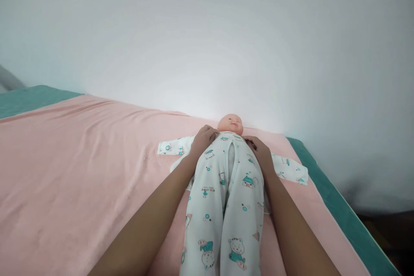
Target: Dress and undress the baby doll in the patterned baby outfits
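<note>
Across a pink sheet (80,181), a patterned white sleeve (170,147) lies spread; beside it, the left hand (203,140) curls at the top edge of printed trousers (210,181) lying over a doll (230,124). The right hand (261,152) curls at the opposite corner (whether either grip pinches cloth, I cannot tell), near a second sleeve (293,170).

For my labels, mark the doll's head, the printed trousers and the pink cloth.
Doll's head (230,124), head view: middle of the face.
Printed trousers (238,196), head view: leg on picture right.
Pink cloth (84,177), head view: bare stretch, picture left.
</note>
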Available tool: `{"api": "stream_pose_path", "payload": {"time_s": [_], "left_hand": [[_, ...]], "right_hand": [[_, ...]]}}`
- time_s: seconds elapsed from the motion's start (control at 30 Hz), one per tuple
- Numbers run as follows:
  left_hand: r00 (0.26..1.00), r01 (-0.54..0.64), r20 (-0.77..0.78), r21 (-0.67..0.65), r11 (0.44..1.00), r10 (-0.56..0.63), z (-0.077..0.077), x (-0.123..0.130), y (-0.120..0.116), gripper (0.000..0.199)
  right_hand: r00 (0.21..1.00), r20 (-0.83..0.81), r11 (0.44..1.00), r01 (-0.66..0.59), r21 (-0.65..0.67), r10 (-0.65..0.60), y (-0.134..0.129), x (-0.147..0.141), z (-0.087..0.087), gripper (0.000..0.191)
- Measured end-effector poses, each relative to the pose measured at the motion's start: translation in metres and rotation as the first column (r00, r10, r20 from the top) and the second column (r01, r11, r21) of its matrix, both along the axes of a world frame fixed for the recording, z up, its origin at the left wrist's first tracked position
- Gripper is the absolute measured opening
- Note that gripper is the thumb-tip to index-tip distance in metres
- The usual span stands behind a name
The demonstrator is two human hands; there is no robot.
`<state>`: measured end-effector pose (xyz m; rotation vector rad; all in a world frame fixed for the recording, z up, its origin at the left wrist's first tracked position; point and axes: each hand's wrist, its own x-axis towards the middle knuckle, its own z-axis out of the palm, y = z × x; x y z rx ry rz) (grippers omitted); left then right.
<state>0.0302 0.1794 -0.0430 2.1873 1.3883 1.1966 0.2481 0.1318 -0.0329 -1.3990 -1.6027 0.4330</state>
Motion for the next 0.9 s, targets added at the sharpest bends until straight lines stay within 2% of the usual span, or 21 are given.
{"api": "stream_pose_path", "payload": {"time_s": [0.13,0.27,0.47,0.57,0.63,0.73,0.83,0.9], "left_hand": [[0.999,-0.045,-0.026,0.032,0.998,0.046,-0.004,-0.006,-0.016,0.023],[0.983,-0.088,-0.162,-0.034,0.996,0.082,0.002,-0.014,-0.042,0.022],[0.951,-0.145,-0.291,-0.112,0.983,0.107,0.008,-0.02,-0.071,0.01],[0.923,-0.194,-0.364,-0.163,0.967,0.124,0.009,-0.02,-0.077,0.006],[0.92,-0.207,-0.375,-0.214,0.955,0.115,0.011,-0.02,-0.078,0.008],[0.95,-0.174,-0.302,-0.312,0.934,0.077,0.015,-0.021,-0.077,0.007],[0.975,-0.114,-0.218,-0.368,0.923,0.034,0.02,-0.023,-0.077,0.002],[0.984,-0.07,-0.176,-0.395,0.916,-0.001,0.022,-0.025,-0.077,0.006]], "right_hand": [[1.0,-0.03,0.997,-0.004,0.074,0.006,-0.017,0.002,-0.008,0.031],[0.989,-0.148,0.994,-0.008,0.113,0.025,-0.037,-0.001,-0.011,0.032],[0.954,-0.201,0.975,0.218,-0.041,-0.222,-0.065,-0.007,-0.01,0.031],[0.947,-0.19,0.964,0.241,-0.115,-0.259,-0.072,-0.007,-0.01,0.031],[0.942,-0.225,0.958,0.205,-0.2,-0.248,-0.074,-0.007,-0.01,0.03],[0.912,-0.35,0.94,0.094,-0.327,-0.213,-0.073,-0.006,-0.009,0.029],[0.819,-0.556,0.92,-0.101,-0.379,-0.14,-0.072,-0.004,-0.006,0.035],[0.746,-0.661,0.896,-0.231,-0.378,-0.087,-0.073,-0.001,-0.004,0.038]]}}
